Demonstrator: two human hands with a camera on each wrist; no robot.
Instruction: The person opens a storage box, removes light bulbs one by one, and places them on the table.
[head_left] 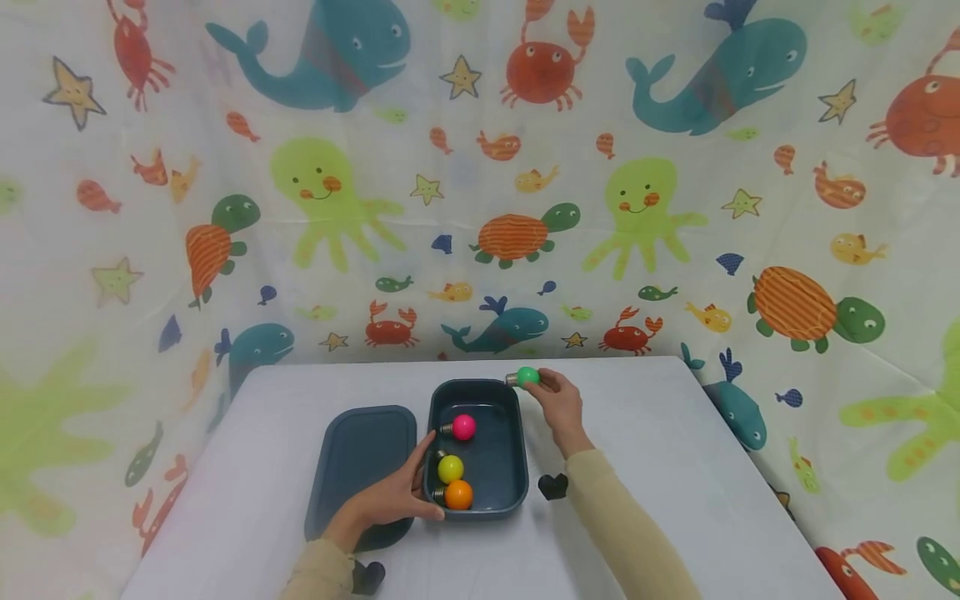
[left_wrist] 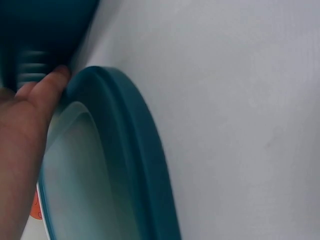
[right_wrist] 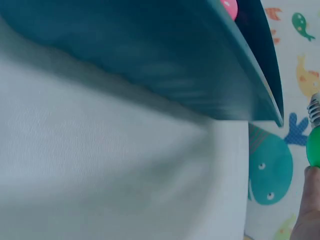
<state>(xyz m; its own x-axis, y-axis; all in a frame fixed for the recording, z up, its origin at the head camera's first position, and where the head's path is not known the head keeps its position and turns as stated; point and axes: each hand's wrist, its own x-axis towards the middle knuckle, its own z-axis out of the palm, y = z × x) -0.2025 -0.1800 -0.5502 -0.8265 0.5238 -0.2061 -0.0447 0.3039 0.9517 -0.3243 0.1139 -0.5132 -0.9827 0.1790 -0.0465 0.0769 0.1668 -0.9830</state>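
Note:
Pinched in my right hand (head_left: 561,408) is a green light bulb (head_left: 528,377), its silver screw base pointing left, just beyond the far right corner of a dark blue box (head_left: 522,450). The right wrist view shows the same green bulb (right_wrist: 314,145) at its right edge. My left hand (head_left: 397,493) rests against the box's left side, thumb at the near corner and fingers along the wall. Inside, along the left, lie a pink bulb (head_left: 464,427), a yellow bulb (head_left: 451,468) and an orange bulb (head_left: 458,495). In the left wrist view, the fingers (left_wrist: 47,90) touch the box wall.
A dark blue lid (head_left: 360,467) lies flat on the white table (head_left: 630,500), left of the box and partly under my left hand. Black heart shapes (head_left: 553,486) mark the table near each forearm. Behind hangs a curtain (head_left: 480,192) printed with sea animals.

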